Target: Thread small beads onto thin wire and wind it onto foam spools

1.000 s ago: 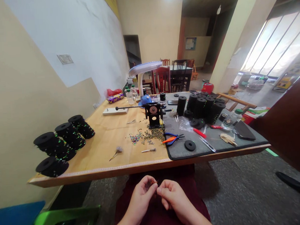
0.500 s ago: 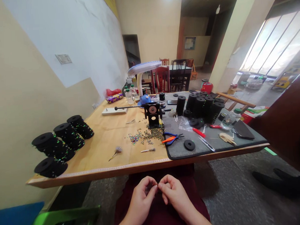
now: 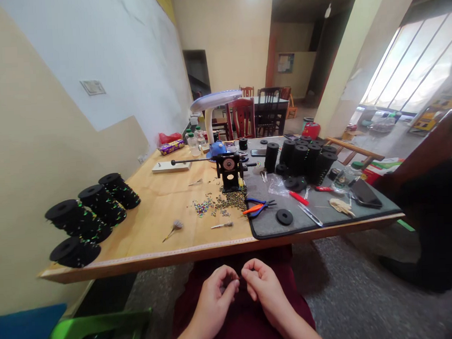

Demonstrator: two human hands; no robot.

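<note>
Over my lap, in front of the table edge, my left hand is closed in a pinch, thumb against the fingers. My right hand pinches too, a small gap away from the left. Whatever sits between the fingertips is too small to make out. On the table beyond the hands lie a heap of small metallic pieces and a scatter of coloured beads. A black hand-cranked device with a dial stands behind them. Pliers with blue and orange handles rest at the mat's left edge.
Black foam spools stand at the left, more spools at the back right. A grey mat carries a foam disc, a red-handled tool and tweezers. A desk lamp stands behind. Another person stands at right.
My hands have drawn slightly apart at the fingertips, the right one shifting up and right. The person at the right has moved, showing dark trousers.
</note>
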